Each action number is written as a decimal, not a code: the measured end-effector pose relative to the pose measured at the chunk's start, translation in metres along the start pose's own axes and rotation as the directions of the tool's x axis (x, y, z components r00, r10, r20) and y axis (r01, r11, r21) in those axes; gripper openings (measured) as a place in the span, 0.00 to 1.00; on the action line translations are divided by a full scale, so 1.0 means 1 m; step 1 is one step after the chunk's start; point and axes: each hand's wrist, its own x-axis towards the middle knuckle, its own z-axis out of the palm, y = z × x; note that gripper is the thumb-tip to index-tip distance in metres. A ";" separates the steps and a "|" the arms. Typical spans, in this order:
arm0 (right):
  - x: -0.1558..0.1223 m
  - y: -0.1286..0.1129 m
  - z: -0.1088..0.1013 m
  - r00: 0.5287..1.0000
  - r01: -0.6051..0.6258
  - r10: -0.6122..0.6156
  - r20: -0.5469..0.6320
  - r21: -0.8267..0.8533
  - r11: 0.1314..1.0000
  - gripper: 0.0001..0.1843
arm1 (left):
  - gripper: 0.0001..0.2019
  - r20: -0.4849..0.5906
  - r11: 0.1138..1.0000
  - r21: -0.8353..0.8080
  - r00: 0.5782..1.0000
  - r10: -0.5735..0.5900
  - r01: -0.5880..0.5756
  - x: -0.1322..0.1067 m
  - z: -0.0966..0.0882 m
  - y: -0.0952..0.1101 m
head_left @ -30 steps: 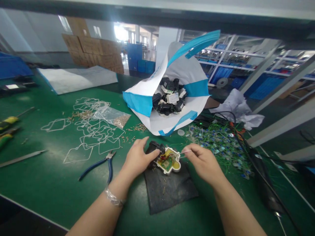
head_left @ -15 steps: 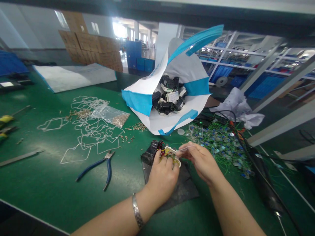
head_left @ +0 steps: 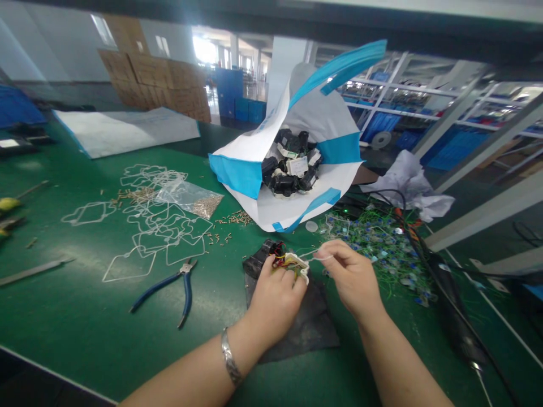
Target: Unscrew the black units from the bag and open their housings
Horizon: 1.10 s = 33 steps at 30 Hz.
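Note:
My left hand (head_left: 275, 297) grips a small white housing with coloured wires (head_left: 291, 263), held over a dark mat (head_left: 309, 333). A black part (head_left: 261, 260) hangs joined to the housing by wires. My right hand (head_left: 352, 277) pinches a thin clear strand (head_left: 316, 258) that runs to the housing's right edge. Both hands are closed, close together at the middle of the green bench (head_left: 85, 316).
Blue-handled pliers (head_left: 169, 285) lie left of the mat. White wire outlines (head_left: 161, 232) and a clear bag of small brass pieces (head_left: 193, 200) lie beyond. An open white and blue bag of black parts (head_left: 292, 167) stands behind. Green and blue wired bits (head_left: 377, 246) pile at right.
My left hand moved from the housing's left side to over its near side and lifted it slightly. My right hand kept its pinch on the strand.

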 end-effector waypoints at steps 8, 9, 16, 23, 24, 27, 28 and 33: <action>0.004 -0.002 -0.016 0.992 -0.013 -0.026 0.121 0.306 0.952 0.14 | 0.09 -0.071 0.998 0.051 0.997 -0.029 0.033 -0.003 -0.016 -0.016; 0.004 -0.006 -0.020 0.982 -0.035 -0.034 0.185 0.359 0.933 0.15 | 0.08 -0.090 0.998 0.045 0.995 -0.045 0.049 -0.004 -0.016 -0.017; 0.000 -0.019 -0.029 0.733 -0.003 0.297 0.612 -0.434 0.901 0.16 | 0.09 -0.121 0.992 -0.030 0.985 -0.122 0.119 -0.006 -0.018 -0.022; 0.000 0.010 -0.002 0.854 -0.060 0.352 0.382 -0.600 0.798 0.44 | 0.11 0.037 0.958 -0.247 0.990 -0.140 0.144 -0.003 -0.023 -0.025; 0.001 0.012 0.001 0.848 -0.085 0.328 0.416 -0.504 0.859 0.47 | 0.11 0.060 0.948 -0.272 0.986 -0.153 0.164 -0.003 -0.024 -0.025; 0.001 0.015 0.009 0.871 -0.150 0.258 0.419 -0.273 0.950 0.36 | 0.14 0.045 0.926 -0.317 0.978 -0.203 0.206 -0.002 -0.026 -0.023; 0.001 0.015 0.011 0.882 -0.153 0.251 0.398 -0.260 0.953 0.29 | 0.17 0.020 0.926 -0.322 0.979 -0.203 0.198 -0.002 -0.027 -0.022; -0.003 0.011 0.020 0.905 -0.142 0.227 0.358 -0.249 0.958 0.09 | 0.12 -0.100 0.972 -0.236 0.994 -0.045 0.021 -0.002 -0.030 -0.019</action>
